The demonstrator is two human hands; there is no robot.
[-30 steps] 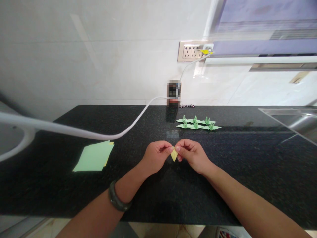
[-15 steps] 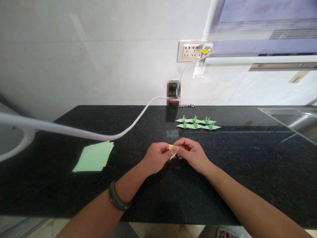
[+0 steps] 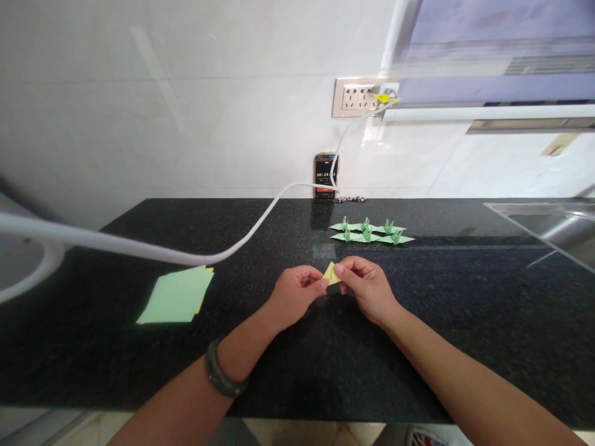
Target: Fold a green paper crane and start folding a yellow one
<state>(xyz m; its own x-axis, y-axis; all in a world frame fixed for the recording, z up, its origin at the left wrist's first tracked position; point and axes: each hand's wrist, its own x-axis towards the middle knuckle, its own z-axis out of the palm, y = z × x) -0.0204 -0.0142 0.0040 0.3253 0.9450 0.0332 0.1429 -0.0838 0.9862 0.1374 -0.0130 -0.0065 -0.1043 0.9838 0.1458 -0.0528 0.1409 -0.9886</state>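
A small folded piece of yellow paper [image 3: 331, 274], roughly triangular with its tip up, is held just above the dark countertop. My left hand [image 3: 299, 291] pinches its left corner between thumb and fingers. On the other side, my right hand [image 3: 367, 286] pinches the right edge, thumb in front. Several green origami cranes [image 3: 367, 235] stand in two rows beyond my right hand. To the left lies a stack of light green paper sheets [image 3: 176, 295], with bits of yellow showing at its edges.
A white cable [image 3: 251, 232] arches across the left side to a phone [image 3: 326, 176] leaning on the wall. Beside the phone lies a beaded string [image 3: 351, 199]. A metal sink [image 3: 558, 229] is set into the countertop [image 3: 116, 365] at right. A wall socket [image 3: 357, 96] holds a plug.
The yellow paper has turned to show a wider triangular face. My right hand has shifted slightly right, to the paper's right edge; my left hand has barely moved.
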